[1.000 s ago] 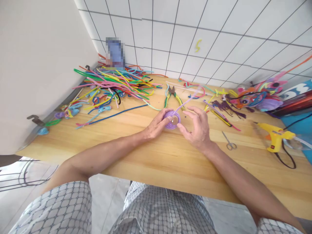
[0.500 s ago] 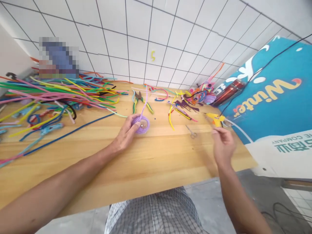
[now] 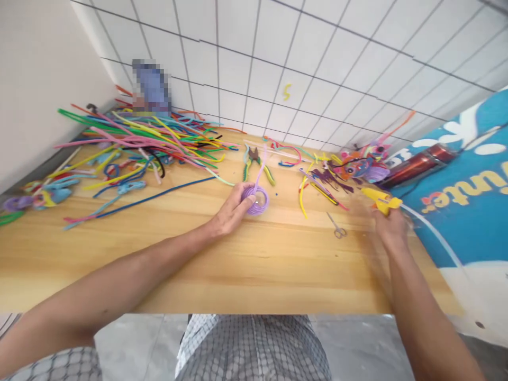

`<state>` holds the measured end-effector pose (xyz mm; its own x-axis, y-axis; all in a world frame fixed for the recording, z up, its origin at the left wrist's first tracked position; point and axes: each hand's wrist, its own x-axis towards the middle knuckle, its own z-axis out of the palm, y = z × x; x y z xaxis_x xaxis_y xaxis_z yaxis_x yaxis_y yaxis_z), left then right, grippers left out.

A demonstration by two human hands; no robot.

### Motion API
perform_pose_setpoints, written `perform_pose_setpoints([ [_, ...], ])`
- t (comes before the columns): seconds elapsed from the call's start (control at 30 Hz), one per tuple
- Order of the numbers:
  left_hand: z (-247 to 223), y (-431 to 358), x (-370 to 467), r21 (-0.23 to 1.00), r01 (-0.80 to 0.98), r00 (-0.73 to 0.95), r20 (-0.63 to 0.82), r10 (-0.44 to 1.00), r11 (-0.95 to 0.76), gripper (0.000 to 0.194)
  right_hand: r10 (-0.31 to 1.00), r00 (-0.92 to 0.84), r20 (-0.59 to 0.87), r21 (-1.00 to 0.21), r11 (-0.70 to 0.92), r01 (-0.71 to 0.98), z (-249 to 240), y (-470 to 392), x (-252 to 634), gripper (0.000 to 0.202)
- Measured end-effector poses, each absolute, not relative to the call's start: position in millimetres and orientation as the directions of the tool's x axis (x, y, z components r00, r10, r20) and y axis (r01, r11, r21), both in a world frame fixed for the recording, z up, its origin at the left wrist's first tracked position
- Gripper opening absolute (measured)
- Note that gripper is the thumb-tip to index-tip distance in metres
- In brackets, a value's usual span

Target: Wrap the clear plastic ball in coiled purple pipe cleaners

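Note:
My left hand [image 3: 231,212] pinches the left side of a coiled purple pipe cleaner [image 3: 265,205], wound into a ring with one straight end pointing up and away. Through the middle of the ring something clear or the tabletop shows; I cannot tell which. Over at the right, my right hand [image 3: 391,227] is closed around the handle of a yellow hot glue gun [image 3: 380,199]. Its nozzle points left, and a pale glue stick [image 3: 432,228] trails from its back. Small scissors [image 3: 337,226] lie between the hands, and green-and-yellow pliers [image 3: 254,155] lie beyond the coil.
A heap of colourful pipe cleaners [image 3: 159,137] covers the back left of the wooden table [image 3: 238,270]. At the back right are a utility knife [image 3: 324,194], purple scraps [image 3: 333,180], a colourful pipe-cleaner figure [image 3: 357,166] and a dark red flask [image 3: 420,165] against a blue board [image 3: 468,211].
My view has swung left, so everything sits further right in the picture. My right hand has closed more fully round the glue gun's handle. The left hand still pinches the coil.

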<state>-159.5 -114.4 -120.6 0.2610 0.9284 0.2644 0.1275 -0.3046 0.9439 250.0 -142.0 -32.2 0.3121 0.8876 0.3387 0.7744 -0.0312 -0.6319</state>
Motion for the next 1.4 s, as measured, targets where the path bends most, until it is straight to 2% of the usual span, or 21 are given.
perform_pose_setpoints([
  [0.23, -118, -113, -160, 0.933, 0.103, 0.276, 0.307, 0.911, -0.345, 0.048, 0.960, 0.167, 0.223, -0.695, 0.037, 0.718, -34, -132, 158, 0.041],
  [0.3, -117, -115, -161, 0.932, 0.094, 0.286, 0.311, 0.907, -0.349, 0.048, 0.983, 0.081, 0.166, -0.666, 0.051, 0.744, -34, -128, 129, 0.038],
  [0.5, -115, -118, -161, 0.922, 0.075, 0.301, 0.343, 0.890, -0.381, 0.049, 0.933, -0.033, 0.359, -0.411, 0.190, 0.892, -44, -101, 87, 0.032],
  [0.67, -115, -118, -161, 0.912, 0.092, 0.296, 0.359, 0.885, -0.401, 0.048, 0.880, -0.079, 0.468, -0.315, 0.250, 0.916, -55, -96, 97, 0.021],
  [0.9, -110, -121, -162, 0.927, 0.110, 0.300, 0.312, 0.901, -0.358, 0.048, 0.849, -0.107, 0.517, -0.259, 0.274, 0.926, -62, -98, 95, 0.014],
  [1.1, -111, -122, -163, 0.926, 0.132, 0.305, 0.303, 0.903, -0.355, 0.047, 0.831, -0.141, 0.538, -0.266, 0.326, 0.907, -68, -98, 91, 0.012],
  [1.4, -115, -120, -164, 0.929, 0.092, 0.303, 0.318, 0.898, -0.359, 0.046, 0.871, -0.173, 0.459, -0.197, 0.289, 0.937, -64, -102, 86, 0.007],
])
